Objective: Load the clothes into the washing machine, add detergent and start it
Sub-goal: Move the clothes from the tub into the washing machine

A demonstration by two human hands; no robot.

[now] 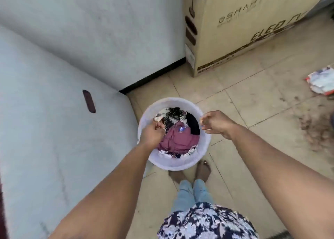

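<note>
My left hand (152,133) is reaching down into the white bucket (144,123), its fingers curling round a fold of the clothes (178,139) near the bucket's left rim; I am gripping cloth there, though I cannot tell which garment it belongs to. My right hand (216,124) is hovering just over the right rim, its fingers bending loosely inward and holding nothing that I can make out; whether they are touching the rim I cannot tell.

The bucket is standing on the tiled floor (253,98), right in front of my bare feet (203,170) and just beside the corner of the big pale grey shape (54,130) on my left, which may be the washing machine under a cover, though I cannot be sure. The clothes are all lying in the bucket: a maroon garment (180,141) on top, with black and patterned pieces round it.

So I am judging the task as barely begun. Nothing is showing as loaded, no open drum or lid is in sight, and no controls are visible. A crumpled packet (320,82) is lying on the floor at the right edge; it could be detergent, but I cannot read it. A cardboard box (244,22) is standing against the far wall. Loading, adding detergent and starting the machine are all remaining.
</note>
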